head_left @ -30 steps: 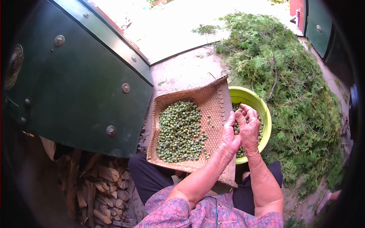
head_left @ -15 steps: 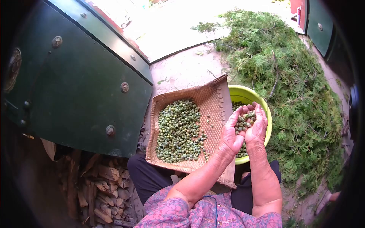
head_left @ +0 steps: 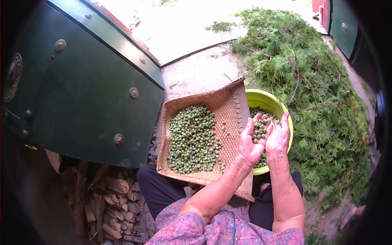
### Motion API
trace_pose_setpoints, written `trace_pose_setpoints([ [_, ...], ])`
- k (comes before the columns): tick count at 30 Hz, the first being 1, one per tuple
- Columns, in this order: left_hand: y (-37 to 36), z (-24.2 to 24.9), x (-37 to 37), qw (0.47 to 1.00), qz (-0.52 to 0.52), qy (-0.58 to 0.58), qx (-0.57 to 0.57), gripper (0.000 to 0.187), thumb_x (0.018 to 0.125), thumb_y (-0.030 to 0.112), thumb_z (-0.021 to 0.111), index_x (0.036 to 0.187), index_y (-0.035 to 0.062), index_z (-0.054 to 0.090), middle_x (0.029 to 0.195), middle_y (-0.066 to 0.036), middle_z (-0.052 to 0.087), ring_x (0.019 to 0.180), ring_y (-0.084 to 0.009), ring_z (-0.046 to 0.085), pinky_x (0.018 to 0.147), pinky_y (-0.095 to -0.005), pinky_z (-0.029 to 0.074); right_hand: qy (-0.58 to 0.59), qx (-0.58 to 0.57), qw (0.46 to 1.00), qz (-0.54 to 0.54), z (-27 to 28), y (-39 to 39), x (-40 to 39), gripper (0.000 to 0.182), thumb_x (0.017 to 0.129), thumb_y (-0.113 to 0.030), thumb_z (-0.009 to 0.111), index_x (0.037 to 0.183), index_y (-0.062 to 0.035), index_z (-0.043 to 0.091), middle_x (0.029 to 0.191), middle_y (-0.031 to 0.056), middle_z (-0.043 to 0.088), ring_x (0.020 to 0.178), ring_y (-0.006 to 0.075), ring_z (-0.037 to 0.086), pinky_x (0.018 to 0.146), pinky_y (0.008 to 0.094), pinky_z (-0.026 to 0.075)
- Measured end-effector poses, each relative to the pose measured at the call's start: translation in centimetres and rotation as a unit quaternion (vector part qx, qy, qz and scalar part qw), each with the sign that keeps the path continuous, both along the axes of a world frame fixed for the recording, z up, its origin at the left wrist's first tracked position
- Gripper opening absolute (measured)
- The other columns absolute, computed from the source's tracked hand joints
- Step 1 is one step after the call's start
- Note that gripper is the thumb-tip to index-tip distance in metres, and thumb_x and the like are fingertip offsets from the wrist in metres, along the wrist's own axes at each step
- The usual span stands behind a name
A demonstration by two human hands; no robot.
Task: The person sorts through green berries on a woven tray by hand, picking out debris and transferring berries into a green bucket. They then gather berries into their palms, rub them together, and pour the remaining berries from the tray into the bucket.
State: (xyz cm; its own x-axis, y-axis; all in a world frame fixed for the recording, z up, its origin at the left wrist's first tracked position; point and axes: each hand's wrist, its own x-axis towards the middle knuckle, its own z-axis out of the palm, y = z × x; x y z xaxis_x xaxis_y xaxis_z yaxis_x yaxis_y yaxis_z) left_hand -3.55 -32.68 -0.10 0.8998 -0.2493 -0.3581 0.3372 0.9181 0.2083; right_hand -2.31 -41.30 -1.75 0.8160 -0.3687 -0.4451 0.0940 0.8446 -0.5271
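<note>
My left hand [head_left: 250,143] is cupped palm up, holding a small heap of round green berries [head_left: 259,131]. Close beside it, my right hand [head_left: 279,138] lies palm up with fingers stretched, and I see no berries on its palm. Both hands are over a yellow-green bucket [head_left: 289,134], which has more of the berries inside, partly hidden by my hands. To the left, a woven basket tray [head_left: 228,112] rests across my lap, with a thick layer of berries [head_left: 191,141] on its left side and a few scattered toward its right.
A large pile of leafy green branches [head_left: 314,110] covers the ground right of the bucket. A dark green studded door [head_left: 90,94] stands at left, above a stack of split firewood [head_left: 118,204]. Another green door [head_left: 343,28] is at the far right.
My right hand has tilted outward and parted slightly from my left at the fingers. The berries that lay across both palms now rest in my left hand, and the heap looks smaller.
</note>
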Motion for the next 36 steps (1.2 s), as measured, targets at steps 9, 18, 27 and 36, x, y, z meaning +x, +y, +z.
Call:
trace_pose_setpoints([
  [9, 0.9, 0.7, -0.5, 0.999, -0.005, 0.000, -0.035, 0.049, 0.097, 0.040, 0.038, 0.125, -0.0009, 0.039, 0.128, -0.022, 0.047, 0.123, -0.0373, 0.042, 0.107, -0.0510, 0.032, 0.035, -0.055, 0.998, 0.000, 2.6, 0.3, -1.0, 0.062, 0.092, -0.041, 0.053, 0.138, -0.0039, 0.034, 0.143, 0.0163, 0.031, 0.131, 0.0337, 0.029, 0.103, 0.0459, 0.031],
  [18, 1.6, 0.7, -0.8, 0.995, -0.051, -0.089, -0.004, 0.056, 0.098, 0.044, 0.033, 0.131, 0.0000, 0.040, 0.132, -0.017, 0.045, 0.122, -0.0299, 0.044, 0.105, -0.0420, 0.035, -0.080, -0.721, 0.685, 0.060, 2.0, 2.9, -2.0, 0.054, 0.075, -0.019, 0.072, 0.122, -0.0007, 0.052, 0.128, 0.0200, 0.044, 0.108, 0.0291, 0.053, 0.095, 0.0367, 0.042],
  [27, 0.4, 0.2, -1.3, 0.996, -0.009, -0.067, 0.060, 0.037, 0.097, 0.026, 0.046, 0.127, 0.0028, 0.047, 0.123, -0.009, 0.053, 0.116, -0.0213, 0.049, 0.104, -0.0376, 0.036, -0.037, -0.111, 0.991, 0.063, 2.0, 1.5, -0.8, 0.025, 0.093, -0.009, 0.050, 0.115, 0.0019, 0.054, 0.093, 0.0050, 0.060, 0.079, 0.0098, 0.057, 0.073, 0.0225, 0.049],
  [36, 0.4, 1.9, -1.5, 0.990, -0.002, -0.044, 0.132, 0.057, 0.098, 0.045, 0.032, 0.133, 0.0010, 0.037, 0.132, -0.012, 0.046, 0.124, -0.0239, 0.042, 0.107, -0.0385, 0.032, -0.058, -0.197, 0.977, 0.066, 2.1, 2.9, -1.3, 0.027, 0.091, -0.008, 0.053, 0.116, 0.0013, 0.052, 0.096, 0.0070, 0.059, 0.080, 0.0119, 0.057, 0.071, 0.0242, 0.051],
])
